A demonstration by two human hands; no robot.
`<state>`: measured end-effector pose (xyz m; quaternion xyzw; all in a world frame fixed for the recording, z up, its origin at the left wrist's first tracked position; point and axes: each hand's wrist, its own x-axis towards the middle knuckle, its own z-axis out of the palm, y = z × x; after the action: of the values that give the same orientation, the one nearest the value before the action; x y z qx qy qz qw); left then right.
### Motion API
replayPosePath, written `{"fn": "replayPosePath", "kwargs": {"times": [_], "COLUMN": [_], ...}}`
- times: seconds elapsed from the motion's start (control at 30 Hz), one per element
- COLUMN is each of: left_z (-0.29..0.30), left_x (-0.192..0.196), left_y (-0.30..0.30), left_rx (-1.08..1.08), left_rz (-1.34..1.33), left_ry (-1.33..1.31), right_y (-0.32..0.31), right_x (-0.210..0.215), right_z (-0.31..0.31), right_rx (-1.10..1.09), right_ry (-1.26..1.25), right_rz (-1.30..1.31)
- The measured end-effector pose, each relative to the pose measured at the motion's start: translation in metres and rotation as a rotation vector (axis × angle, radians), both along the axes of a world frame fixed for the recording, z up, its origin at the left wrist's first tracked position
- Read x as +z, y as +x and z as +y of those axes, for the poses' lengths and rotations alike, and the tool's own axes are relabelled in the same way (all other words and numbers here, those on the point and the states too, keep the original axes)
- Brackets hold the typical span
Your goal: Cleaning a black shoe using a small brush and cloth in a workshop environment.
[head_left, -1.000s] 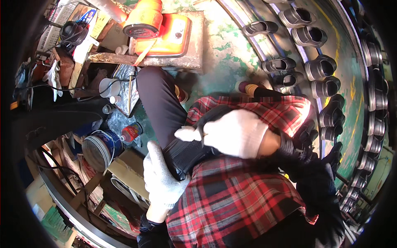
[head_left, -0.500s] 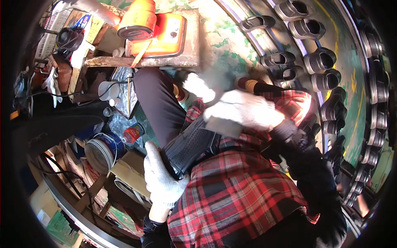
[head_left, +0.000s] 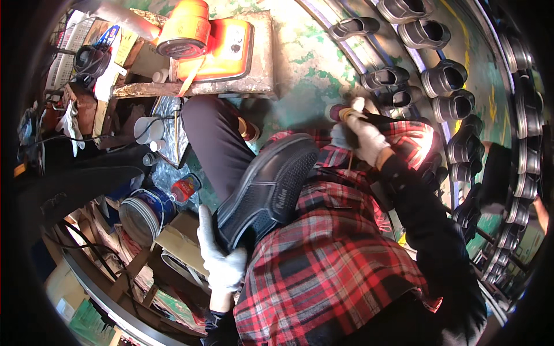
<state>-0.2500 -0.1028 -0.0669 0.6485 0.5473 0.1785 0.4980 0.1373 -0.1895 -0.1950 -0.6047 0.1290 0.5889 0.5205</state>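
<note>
A black slip-on shoe (head_left: 262, 187) with a perforated upper lies tilted across my lap, toe pointing away and to the right. My left hand (head_left: 222, 262), in a white knitted glove, holds it by the heel end; the thumb runs up along its outer side and the other fingers are partly hidden at the opening. Off to the right of the toe, apart from the shoe, is my right hand (head_left: 367, 138), also gloved. Its fingers are closed around a pale grey, cloth-like piece (head_left: 339, 136), partly hidden and hard to make out.
Racks of black shoes (head_left: 443, 78) curve along the right side. An orange appliance (head_left: 222, 49) sits on a worn wooden stand (head_left: 262, 75) at the far left. A blue-and-white bucket (head_left: 141, 216) and a red bottle (head_left: 186, 187) are left of my knee. A red plaid cloth (head_left: 340, 248) covers my lap.
My right hand has moved off the shoe, away to the right, taking the greyish piece with it. The shoe has turned so more of its upper and toe show; my left hand still holds it.
</note>
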Motion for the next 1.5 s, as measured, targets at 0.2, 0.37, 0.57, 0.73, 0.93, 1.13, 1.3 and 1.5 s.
{"fn": "replayPosePath", "kwargs": {"times": [0.2,0.37,0.57,0.73,0.93,1.13,1.3,1.5], "left_z": [0.026,0.041,0.054,0.055,0.060,0.068,0.051,0.025], "left_x": [0.036,0.027,0.058,0.054,0.059,0.047,0.068,0.073], "left_y": [0.029,0.030,0.070,0.068,0.079,0.098,0.156,0.215], "left_rx": [0.308,0.454,0.399,0.457,0.134,-0.028,-0.402,-0.295], "left_rz": [-0.507,-0.551,-0.496,-0.595,-0.484,-0.534,-0.620,-0.385], "left_ry": [-0.861,-1.101,-1.124,-1.132,-1.031,-1.104,-0.986,-1.417], "right_y": [0.002,0.000,-0.012,-0.029,-0.051,-0.087,-0.071,-0.062], "right_x": [0.068,0.118,0.133,0.136,0.176,0.151,0.206,0.255], "right_z": [0.001,0.004,0.014,0.014,0.035,0.027,0.014,-0.055], "right_rx": [-0.241,-0.230,-0.216,0.149,0.310,0.735,0.986,1.017], "right_ry": [0.444,0.486,0.541,0.535,0.566,0.724,0.757,0.411], "right_rz": [-0.205,-0.173,-0.118,-0.607,-0.137,-0.676,-1.237,-1.361]}}
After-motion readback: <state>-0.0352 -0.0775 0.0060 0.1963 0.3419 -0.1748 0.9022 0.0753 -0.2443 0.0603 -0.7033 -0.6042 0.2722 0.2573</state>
